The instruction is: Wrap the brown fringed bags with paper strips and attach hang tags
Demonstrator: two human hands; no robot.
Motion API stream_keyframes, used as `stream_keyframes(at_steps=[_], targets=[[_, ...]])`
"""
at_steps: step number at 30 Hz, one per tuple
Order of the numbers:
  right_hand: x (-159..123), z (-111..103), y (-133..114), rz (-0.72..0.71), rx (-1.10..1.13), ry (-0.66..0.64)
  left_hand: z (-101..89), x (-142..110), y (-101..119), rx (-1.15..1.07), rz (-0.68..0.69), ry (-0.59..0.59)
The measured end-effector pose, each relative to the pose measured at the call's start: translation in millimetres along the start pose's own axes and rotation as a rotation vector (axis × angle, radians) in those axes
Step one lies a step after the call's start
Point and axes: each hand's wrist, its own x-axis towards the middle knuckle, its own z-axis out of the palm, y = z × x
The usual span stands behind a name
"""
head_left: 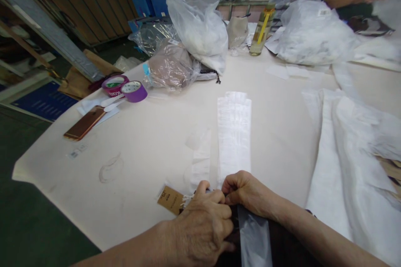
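Left hand (pixel 203 221) and right hand (pixel 247 192) pinch dark item (pixel 234 215) at near side of table (pixel 150 142); price tag (pixel 171 200) beside left hand; white strips (pixel 234 133) just beyond; phone (pixel 84 123) farther left.

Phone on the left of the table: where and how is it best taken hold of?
Probably by both long edges of the phone, near its lower-left end, coming down from above on the near side. It lies flat and slanted, with slim edges that thumb and fingers could pinch; that end looks free, while the far end is beside the white pieces and paper.
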Motion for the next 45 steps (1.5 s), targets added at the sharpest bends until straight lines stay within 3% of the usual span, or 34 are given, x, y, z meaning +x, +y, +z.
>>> stream_keyframes(at_steps=[6,14,17,20,22,27,30,32,34,37,40,45], targets=[[-4,-7,-3,-0.055,-0.098,0.082,-10.2,4,-1,-0.054,0.111,0.062],[-13,-13,-12,-0.18,-0.409,0.164,-33.2,14,9,-0.002,0.214,-0.088],[-16,-15,-14,-0.185,-0.407,0.146,-36.7,21,8,0.005,0.29,-0.121],[-17,-17,-12,-0.159,-0.361,0.128,-35.4,24,8,0.013,0.262,-0.163],[-16,-19,-8,-0.142,-0.34,0.145,-32.1,21,8,0.029,0.207,-0.093],[-16,-22,2,-0.114,-0.279,0.191,-15.3,5,8,0.027,-0.019,0.264],[-17,-22,3,-0.1,-0.249,0.193,-2.3,-1,10,-0.078,-0.249,0.384],[-18,-22,2,-0.091,-0.243,0.191,4.8,-3,12,-0.15,-0.328,0.448],[-18,-22,1,-0.08,-0.242,0.191,9.4,-3,13,-0.159,-0.299,0.508],[-18,-23,0,-0.067,-0.246,0.19,10.7,-2,10,-0.058,-0.133,0.583],[-18,-23,-1,-0.069,-0.246,0.179,7.3,0,3,0.112,-0.013,0.571],[-24,-21,-6,-0.16,-0.412,0.181,4.8,2,-3,0.205,-0.008,0.566]])
